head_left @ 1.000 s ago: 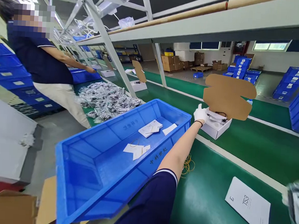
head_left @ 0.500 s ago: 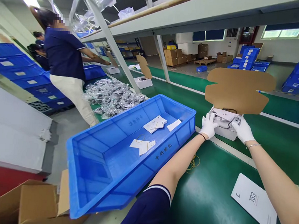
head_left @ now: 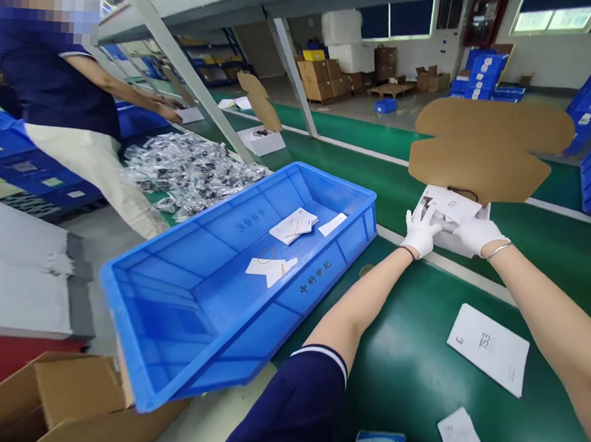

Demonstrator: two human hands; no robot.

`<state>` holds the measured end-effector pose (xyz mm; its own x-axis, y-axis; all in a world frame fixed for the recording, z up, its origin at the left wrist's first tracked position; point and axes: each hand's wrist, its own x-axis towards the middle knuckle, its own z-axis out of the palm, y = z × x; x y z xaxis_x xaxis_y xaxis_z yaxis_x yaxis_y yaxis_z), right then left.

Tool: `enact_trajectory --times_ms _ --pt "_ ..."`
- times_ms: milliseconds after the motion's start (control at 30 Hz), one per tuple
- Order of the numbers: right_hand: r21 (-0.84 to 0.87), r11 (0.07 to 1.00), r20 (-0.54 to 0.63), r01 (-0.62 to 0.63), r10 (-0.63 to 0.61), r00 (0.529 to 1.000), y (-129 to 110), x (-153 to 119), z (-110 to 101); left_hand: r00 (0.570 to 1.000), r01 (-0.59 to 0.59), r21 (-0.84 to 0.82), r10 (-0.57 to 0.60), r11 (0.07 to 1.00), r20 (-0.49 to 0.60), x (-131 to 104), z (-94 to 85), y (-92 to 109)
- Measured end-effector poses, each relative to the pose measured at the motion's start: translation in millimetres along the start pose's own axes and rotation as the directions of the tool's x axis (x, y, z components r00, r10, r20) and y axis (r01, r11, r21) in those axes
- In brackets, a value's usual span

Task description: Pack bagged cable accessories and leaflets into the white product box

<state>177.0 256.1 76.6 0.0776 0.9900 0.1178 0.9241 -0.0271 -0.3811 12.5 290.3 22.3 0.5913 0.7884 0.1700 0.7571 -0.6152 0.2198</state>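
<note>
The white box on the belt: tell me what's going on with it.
A person in white gloves has both hands on the open white box on the green belt. The left hand rests at its near left corner, the right hand on its front edge, over papers inside. Its brown lid stands up. A blue bin with a few leaflets sits to the left, a TS3 booklet to the right.

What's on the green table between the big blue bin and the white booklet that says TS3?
In the head view, only the person's left forearm crosses it; otherwise bare green belt between blue bin and TS3 booklet.
</note>
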Motion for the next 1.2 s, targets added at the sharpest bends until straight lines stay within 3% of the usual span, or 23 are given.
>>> enact_trajectory --times_ms 100,167,267,333,433,567,733,933,1100,1200 --pt "-0.096 0.994 0.066 0.048 -0.041 0.997 24.4 -66.9 -14.1 1.0 -0.004 -0.091 0.001 0.996 -0.029 -6.0 -4.2 4.0" --pt "-0.125 0.992 0.118 0.029 -0.014 0.993 45.3 -118.9 -18.8 0.995 0.069 -0.222 -0.083 0.973 -0.055 -7.3 -11.2 -1.5" --pt "-0.082 0.987 0.178 -0.138 0.151 0.972 76.3 -185.2 -15.9 0.956 0.267 -0.42 -0.294 0.867 0.0 3.5 -26.3 -15.8" --pt "-0.065 0.97 0.177 -0.235 0.243 0.954 91.1 -214.2 -10.5 0.932 0.337 -0.474 -0.359 0.814 0.046 20.7 -36.3 -22.2" --pt "-0.041 0.946 0.192 -0.323 0.324 0.926 99.9 -240.5 -3.5 0.937 0.336 -0.493 -0.34 0.802 0.085 53.5 -45.3 -18.1" --pt "-0.02 0.904 0.269 -0.427 0.416 0.869 99.1 -262.1 3.3 0.964 0.266 -0.491 -0.227 0.83 0.138 87.7 -41.4 10.5" --pt "0.028 0.893 0.353 -0.45 0.412 0.84 93.1 -274.6 3.2 0.988 0.125 -0.495 -0.06 0.86 0.145 95.4 -29.3 45.5" --pt "0.044 0.918 0.345 -0.395 0.357 0.868 93.5 -270.3 -0.3 0.999 0.023 -0.563 -0.006 0.826 0.032 62.2 -40.9 59.7" --pt "0.19 0.877 0.337 -0.442 0.365 0.868 112.0 -265.1 4.9 0.991 -0.113 -0.645 0.042 0.756 -0.124 -15.9 -60.3 59.9" --pt "0.135 0.929 0.149 -0.345 0.325 0.934 115.1 -265.9 2.6 0.991 -0.128 -0.682 0.077 0.72 -0.105 -68.3 -62.7 59.0"
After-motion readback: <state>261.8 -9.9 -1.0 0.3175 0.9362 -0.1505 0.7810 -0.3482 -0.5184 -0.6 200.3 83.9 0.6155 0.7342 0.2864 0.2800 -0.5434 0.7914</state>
